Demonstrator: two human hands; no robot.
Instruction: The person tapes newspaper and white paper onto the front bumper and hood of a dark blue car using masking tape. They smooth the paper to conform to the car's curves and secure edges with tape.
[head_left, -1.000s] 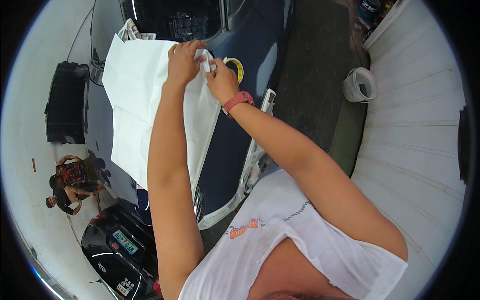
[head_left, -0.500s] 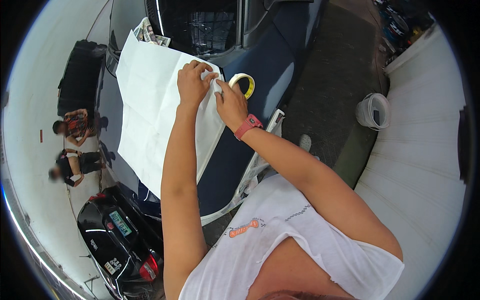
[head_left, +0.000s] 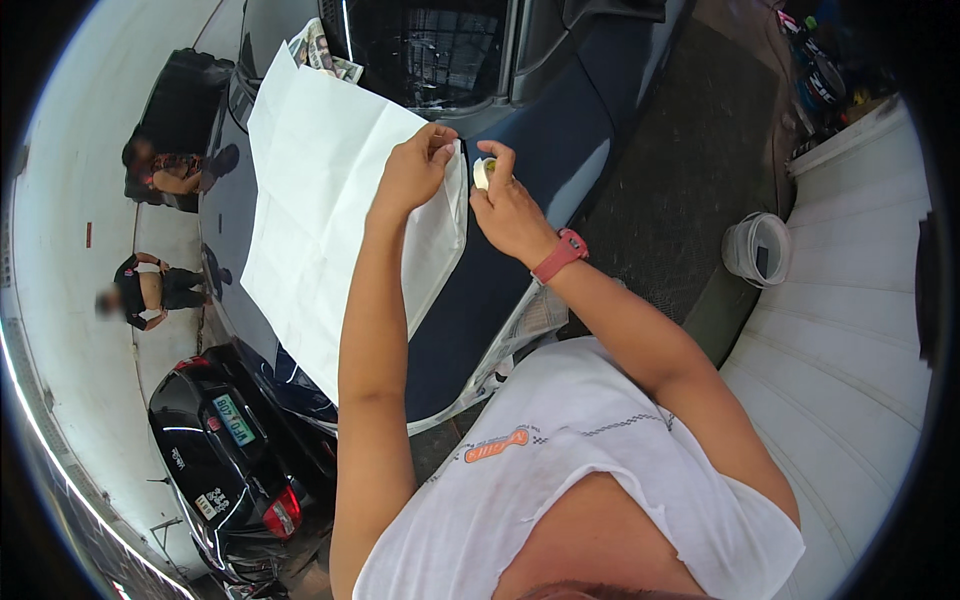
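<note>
A large creased white paper sheet (head_left: 330,210) lies over the hood of a dark blue car (head_left: 540,140). My left hand (head_left: 412,175) rests at the sheet's upper right corner, thumb and fingertips closed together on its edge. To the right, over the bare blue paint, my right hand (head_left: 512,212) grips a roll of masking tape (head_left: 483,173), pale with a yellow inside. The roll is turned nearly edge-on and partly covered by my fingers. A red watch (head_left: 562,255) is on my right wrist.
Printed paper (head_left: 325,50) sticks out behind the sheet by the windshield (head_left: 430,50). Masking film (head_left: 540,315) hangs along the car's near side. A white bucket (head_left: 757,250) stands by the right wall. A black car (head_left: 230,440) and two people are at left.
The tape roll has turned from showing its ring to nearly edge-on. My right hand has drawn away from my left, off the sheet's corner. The view has shifted slightly.
</note>
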